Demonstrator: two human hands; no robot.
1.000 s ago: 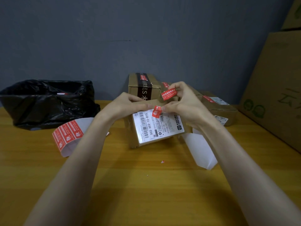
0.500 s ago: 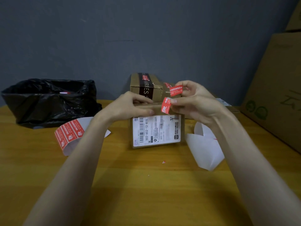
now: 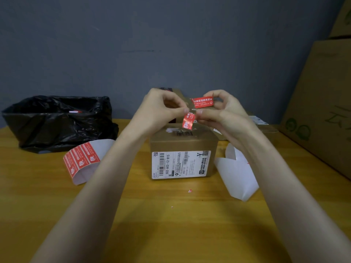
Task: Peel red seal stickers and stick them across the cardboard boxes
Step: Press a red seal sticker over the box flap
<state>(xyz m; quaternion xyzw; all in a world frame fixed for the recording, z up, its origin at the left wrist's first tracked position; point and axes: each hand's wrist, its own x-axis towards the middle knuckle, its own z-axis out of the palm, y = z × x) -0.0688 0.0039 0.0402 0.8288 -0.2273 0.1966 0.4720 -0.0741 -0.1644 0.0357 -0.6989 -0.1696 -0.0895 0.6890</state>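
The scene is viewed from a single wide-angle head-worn camera, aimed forward and down along both forearms across the wooden worktop (image 3: 171,234) toward a grey wall (image 3: 171,44), with the hands framed close at centre.

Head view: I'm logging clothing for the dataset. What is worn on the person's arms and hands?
Nothing shows: the left hand and right hand are bare, with no gloves, rings or watch, and no sleeve comes into view on either arm.

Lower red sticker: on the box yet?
Not yet: lower red seal sticker hangs pinched between left hand and right hand, above the brown cardboard box.
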